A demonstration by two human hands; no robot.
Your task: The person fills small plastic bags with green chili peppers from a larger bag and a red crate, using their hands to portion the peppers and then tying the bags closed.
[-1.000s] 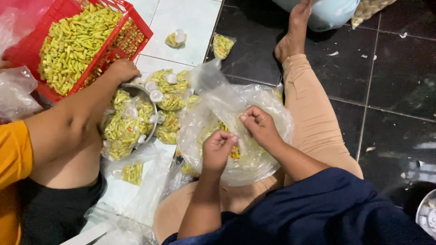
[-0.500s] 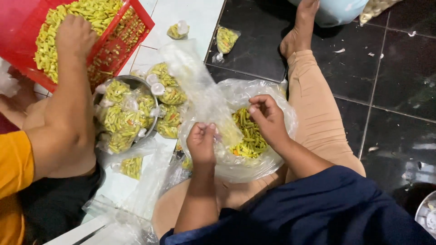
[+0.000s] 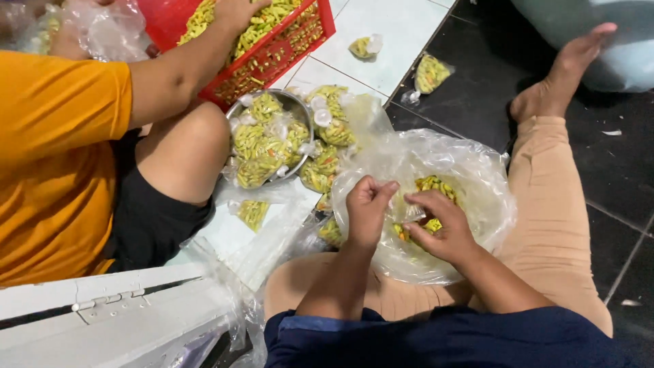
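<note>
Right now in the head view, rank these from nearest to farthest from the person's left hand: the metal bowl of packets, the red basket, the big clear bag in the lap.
From the left hand:
1. Big clear bag, touching it, in the lap.
2. Metal bowl, up-left on the floor.
3. Red basket, farthest, top left, under the co-worker's hand.

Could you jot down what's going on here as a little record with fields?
Left hand: fist closed on clear plastic of the big bag
Right hand: fingers pinching a small snack packet over the big bag
Big bag: clear, on the lap, yellow-green snacks inside
Metal bowl: heaped with small filled packets
Red basket: loose snacks, a co-worker's hand in it
</note>
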